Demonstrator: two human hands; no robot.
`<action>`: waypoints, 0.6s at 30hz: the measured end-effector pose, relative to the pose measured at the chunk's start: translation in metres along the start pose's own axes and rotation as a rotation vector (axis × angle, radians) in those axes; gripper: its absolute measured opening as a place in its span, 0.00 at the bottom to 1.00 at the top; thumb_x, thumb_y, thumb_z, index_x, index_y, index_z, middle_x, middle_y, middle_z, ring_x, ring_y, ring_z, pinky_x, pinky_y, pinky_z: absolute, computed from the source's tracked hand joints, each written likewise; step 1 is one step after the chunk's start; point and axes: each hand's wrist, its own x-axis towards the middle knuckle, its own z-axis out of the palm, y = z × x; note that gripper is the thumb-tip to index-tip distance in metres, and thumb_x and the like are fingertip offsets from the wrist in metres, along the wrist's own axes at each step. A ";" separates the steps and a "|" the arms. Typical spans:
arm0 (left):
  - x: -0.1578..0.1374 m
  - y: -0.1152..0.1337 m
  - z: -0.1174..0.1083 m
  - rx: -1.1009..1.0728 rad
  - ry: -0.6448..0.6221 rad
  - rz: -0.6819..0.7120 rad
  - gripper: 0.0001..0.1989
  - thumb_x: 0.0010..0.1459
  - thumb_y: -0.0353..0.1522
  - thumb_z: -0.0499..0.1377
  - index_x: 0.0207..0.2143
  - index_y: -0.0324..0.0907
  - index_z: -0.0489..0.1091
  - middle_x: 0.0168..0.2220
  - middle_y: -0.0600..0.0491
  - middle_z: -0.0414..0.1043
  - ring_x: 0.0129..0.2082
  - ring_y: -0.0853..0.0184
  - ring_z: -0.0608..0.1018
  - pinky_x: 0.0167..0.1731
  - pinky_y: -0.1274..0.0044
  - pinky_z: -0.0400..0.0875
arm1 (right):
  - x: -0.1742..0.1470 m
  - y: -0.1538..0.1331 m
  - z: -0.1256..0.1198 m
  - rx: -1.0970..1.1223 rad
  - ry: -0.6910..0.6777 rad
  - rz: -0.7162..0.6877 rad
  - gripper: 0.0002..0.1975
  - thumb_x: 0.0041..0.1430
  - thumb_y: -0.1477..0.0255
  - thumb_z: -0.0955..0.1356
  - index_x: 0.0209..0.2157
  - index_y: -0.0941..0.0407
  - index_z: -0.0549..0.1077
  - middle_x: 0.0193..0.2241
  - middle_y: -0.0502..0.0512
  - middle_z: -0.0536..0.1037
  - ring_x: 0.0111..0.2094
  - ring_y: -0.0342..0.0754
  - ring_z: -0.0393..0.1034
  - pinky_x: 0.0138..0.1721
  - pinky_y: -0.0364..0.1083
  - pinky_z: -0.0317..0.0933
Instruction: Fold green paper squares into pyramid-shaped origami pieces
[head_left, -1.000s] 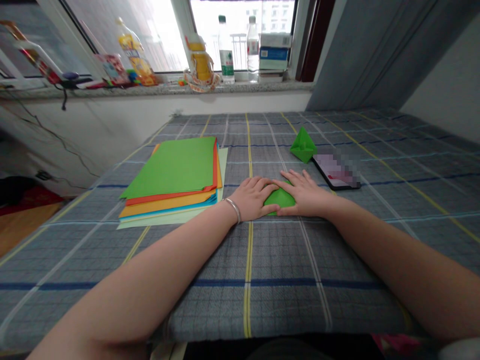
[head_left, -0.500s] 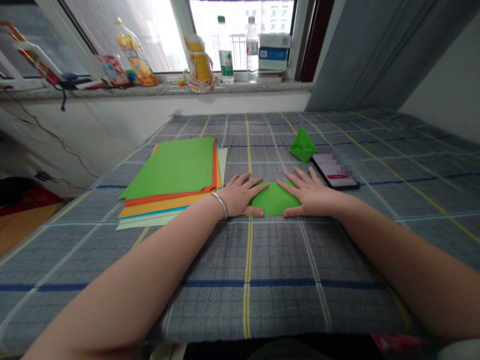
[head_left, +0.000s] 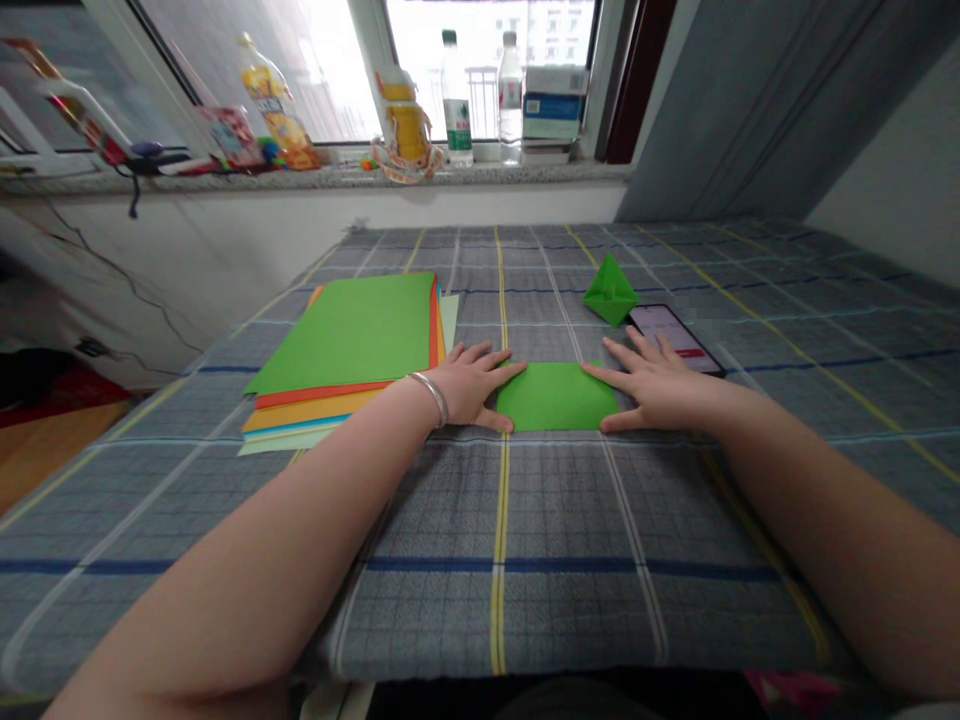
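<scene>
I see a folded green paper lying flat on the plaid cloth, a small rectangle with crisp edges. It sits just right of the stack of coloured sheets, its left edge beside the stack's near right corner, its long side facing me.

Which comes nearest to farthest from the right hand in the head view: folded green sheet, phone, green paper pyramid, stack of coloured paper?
From the right hand:
1. Folded green sheet, touched at its right edge, to the hand's left.
2. Phone, just beyond the fingertips.
3. Green paper pyramid, farther back, beside the phone.
4. Stack of coloured paper, far left, past the left hand.
</scene>
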 end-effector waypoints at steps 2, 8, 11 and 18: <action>-0.002 0.000 -0.004 -0.004 -0.037 -0.011 0.51 0.51 0.55 0.60 0.69 0.46 0.42 0.70 0.42 0.40 0.68 0.39 0.46 0.62 0.49 0.43 | 0.000 -0.001 -0.001 -0.021 -0.025 0.004 0.49 0.45 0.40 0.67 0.66 0.45 0.55 0.70 0.57 0.45 0.68 0.75 0.27 0.62 0.72 0.29; -0.007 0.000 -0.008 -0.041 -0.082 -0.027 0.52 0.50 0.54 0.61 0.69 0.46 0.41 0.70 0.42 0.38 0.68 0.40 0.45 0.62 0.50 0.42 | -0.002 0.001 -0.004 -0.025 -0.069 0.026 0.50 0.45 0.40 0.67 0.67 0.45 0.54 0.70 0.56 0.45 0.68 0.75 0.26 0.63 0.72 0.30; -0.006 -0.001 -0.007 -0.064 -0.079 -0.025 0.52 0.50 0.55 0.61 0.69 0.45 0.41 0.70 0.42 0.37 0.68 0.40 0.45 0.62 0.51 0.42 | -0.003 0.007 -0.004 -0.013 -0.068 0.041 0.49 0.44 0.41 0.68 0.66 0.43 0.56 0.70 0.56 0.46 0.67 0.76 0.28 0.62 0.73 0.31; -0.003 -0.005 0.000 -0.120 -0.039 -0.070 0.61 0.45 0.55 0.62 0.69 0.30 0.37 0.70 0.34 0.35 0.69 0.45 0.46 0.64 0.57 0.44 | -0.002 0.014 0.000 0.025 -0.031 0.010 0.49 0.44 0.42 0.69 0.66 0.44 0.57 0.69 0.57 0.49 0.68 0.75 0.31 0.62 0.73 0.36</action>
